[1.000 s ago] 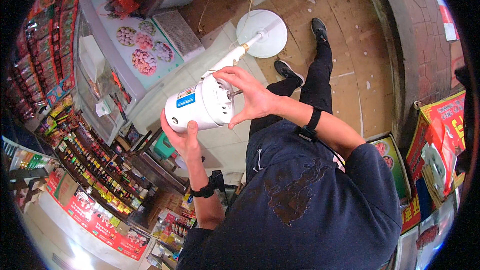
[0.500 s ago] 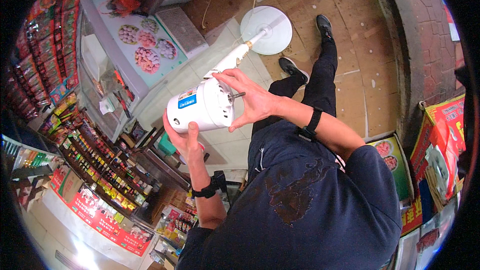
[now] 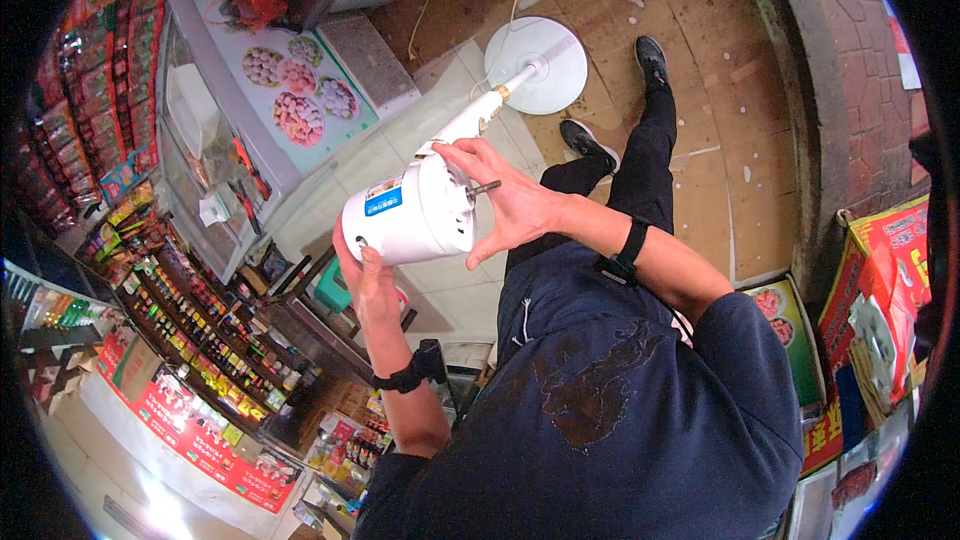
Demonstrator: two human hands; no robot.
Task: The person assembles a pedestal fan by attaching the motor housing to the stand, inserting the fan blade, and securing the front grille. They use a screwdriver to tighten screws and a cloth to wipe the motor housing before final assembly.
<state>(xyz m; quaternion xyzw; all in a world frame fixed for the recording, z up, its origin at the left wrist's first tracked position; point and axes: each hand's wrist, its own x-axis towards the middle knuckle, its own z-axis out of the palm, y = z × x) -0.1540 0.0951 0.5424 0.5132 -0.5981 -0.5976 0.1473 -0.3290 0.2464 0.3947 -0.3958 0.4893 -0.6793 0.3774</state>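
A white fan motor housing with a blue label sits atop a white stand pole, which runs down to a round white base on the floor. From its front, a bare metal shaft points right, with no blades on it. My left hand is wrapped round the housing's rear and underside, its thumb along the lower side and most fingers hidden behind. My right hand spans the front rim, with fingers over the top edge, thumb at the lower edge and the shaft between them.
A chest freezer with a printed lid stands at the left. Beyond it are hanging red packets and shelves of small goods. Flattened cardboard covers the floor by my feet. Red posters and stacked items lie at the right.
The housing has shifted slightly right and down in the view and turned a little. My left thumb has slid back along its lower side. My right hand keeps its hold on the front rim.
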